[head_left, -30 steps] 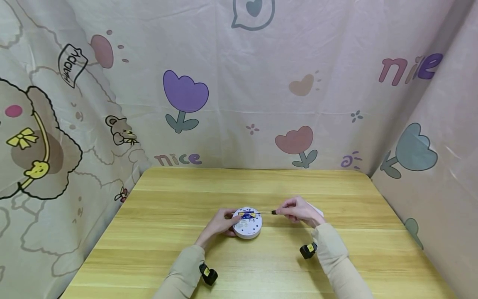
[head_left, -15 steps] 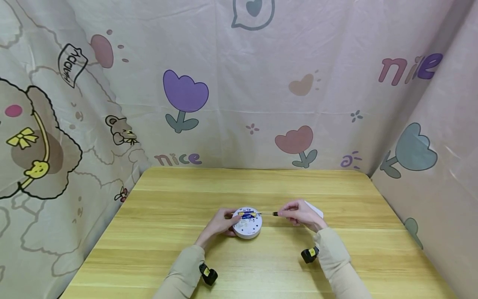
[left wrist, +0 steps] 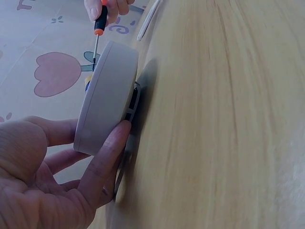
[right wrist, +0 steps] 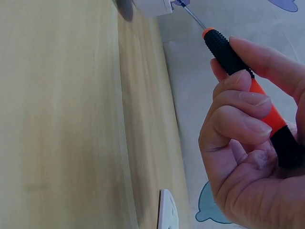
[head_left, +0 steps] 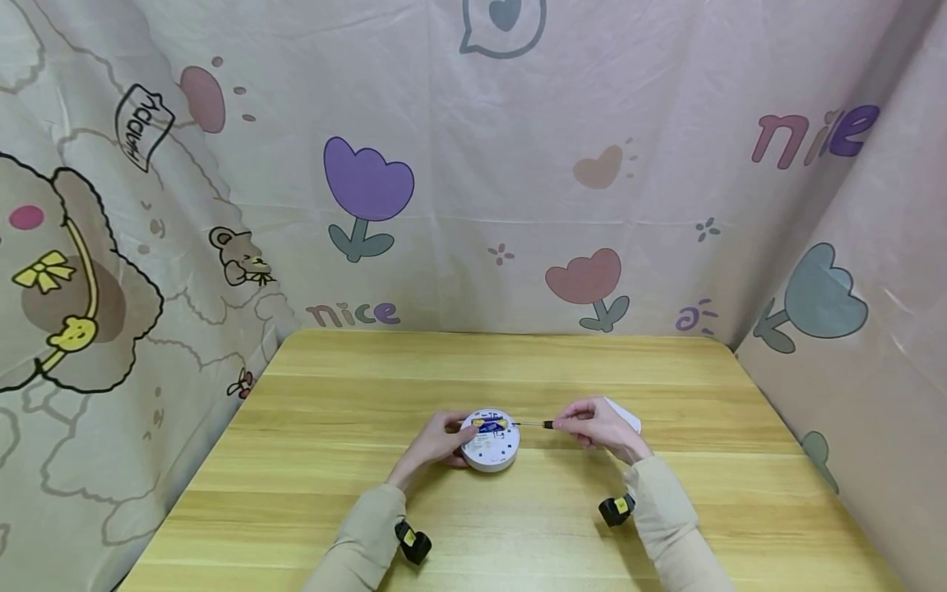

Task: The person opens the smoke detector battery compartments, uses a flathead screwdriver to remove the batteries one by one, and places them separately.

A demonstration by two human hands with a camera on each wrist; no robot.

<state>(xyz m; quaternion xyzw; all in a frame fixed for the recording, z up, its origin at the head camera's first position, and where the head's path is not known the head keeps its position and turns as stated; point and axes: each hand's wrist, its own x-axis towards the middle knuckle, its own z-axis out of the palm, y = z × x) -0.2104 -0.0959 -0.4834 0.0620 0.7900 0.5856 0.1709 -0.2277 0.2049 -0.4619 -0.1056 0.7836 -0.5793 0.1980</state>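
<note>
In the head view, my left hand (head_left: 436, 442) grips a round white device (head_left: 491, 454) by its left side. A blue-and-yellow battery (head_left: 490, 425) shows in its upper face. The left wrist view has the device (left wrist: 108, 95) tilted on edge close over the wood, thumb on one face and fingers on the other. My right hand (right wrist: 243, 119) holds a screwdriver (right wrist: 228, 53) by its black-and-orange handle, fingers curled round it. The shaft points left, its tip right at the device's face beside the battery in the head view.
A flat white piece (head_left: 624, 413) lies on the wooden table (head_left: 333, 460), partly hidden behind my right hand. Black wrist cameras (head_left: 413, 543) hang at both sleeves. A patterned curtain (head_left: 459, 164) stands behind the table and along its sides.
My right hand has shifted slightly right and toward me with the screwdriver, uncovering more of the flat white piece. The left hand and the device stay in place.
</note>
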